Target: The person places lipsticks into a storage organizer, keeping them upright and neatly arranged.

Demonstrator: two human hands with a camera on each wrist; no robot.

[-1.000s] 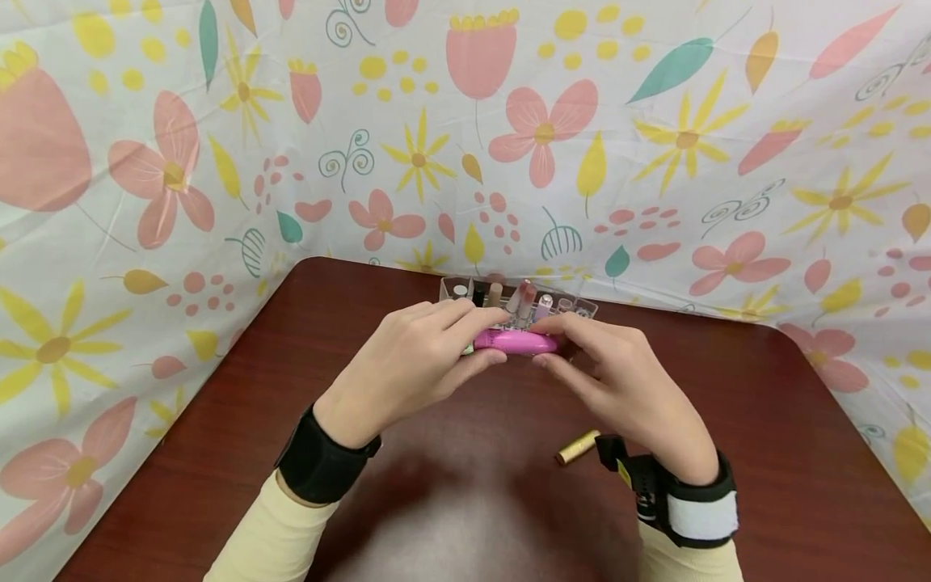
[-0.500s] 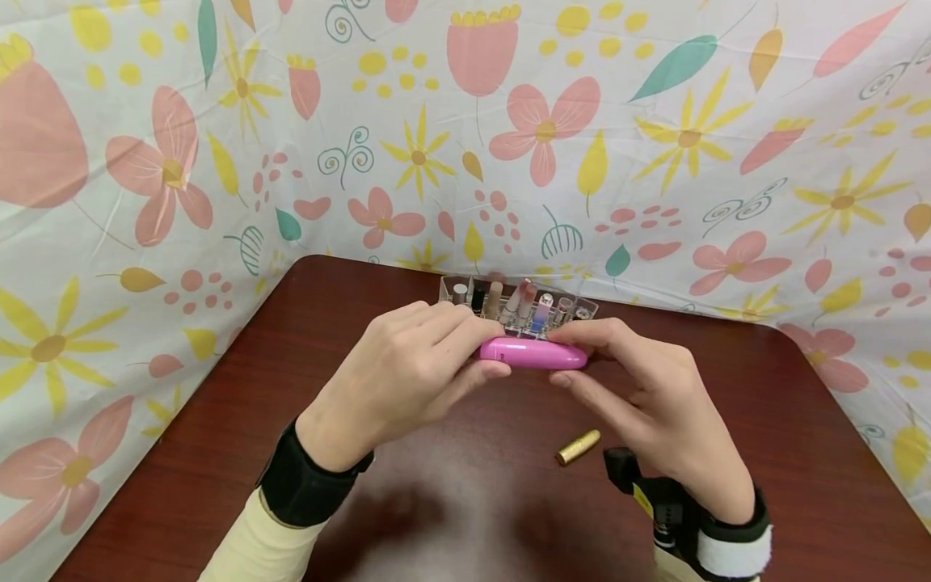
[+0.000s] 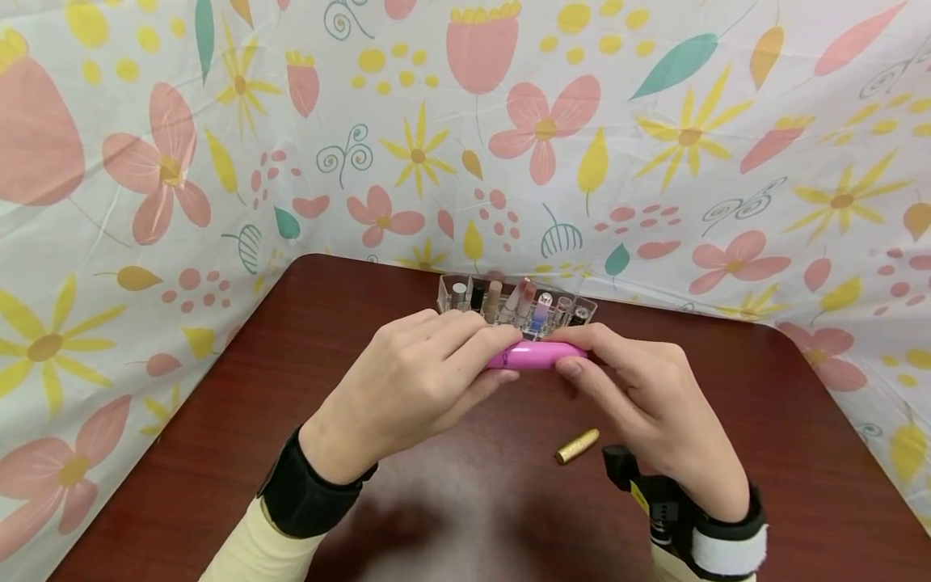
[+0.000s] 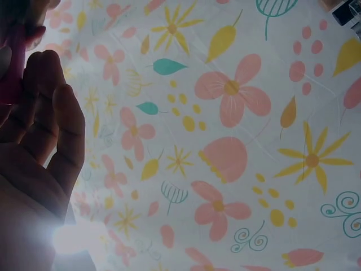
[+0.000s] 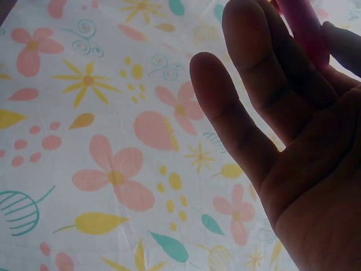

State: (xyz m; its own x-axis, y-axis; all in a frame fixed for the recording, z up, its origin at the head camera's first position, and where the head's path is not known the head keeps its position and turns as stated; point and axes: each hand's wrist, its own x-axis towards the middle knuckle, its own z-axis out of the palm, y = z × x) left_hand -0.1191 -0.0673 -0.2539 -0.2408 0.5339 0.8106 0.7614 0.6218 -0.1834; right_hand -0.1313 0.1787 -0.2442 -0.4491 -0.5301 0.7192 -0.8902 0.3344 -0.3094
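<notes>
Both hands hold a glossy pink mascara tube [image 3: 534, 355] level above the table, with small dark lettering near its left part. My left hand [image 3: 425, 384] grips the left end, and its fingers hide that end. At the rounded right end, my right hand [image 3: 647, 396] pinches the tube between thumb and forefinger. The left wrist view shows part of the mascara tube [image 4: 14, 73] at the left edge, beside the fingers of the left hand [image 4: 34, 152]. In the right wrist view, the other fingers of the right hand [image 5: 304, 141] extend away from the tube.
Behind the hands stands a clear organizer [image 3: 445, 293] with several lipsticks and small bottles upright in it. A gold lipstick tube [image 3: 577, 446] lies on the dark red-brown table [image 3: 785, 420], near the right wrist. A flowered cloth [image 3: 465, 145] hangs around the table.
The mascara tube and both hands have shifted a little right and toward me. A green bit that showed by the left fingers is now hidden, and more of the organizer shows.
</notes>
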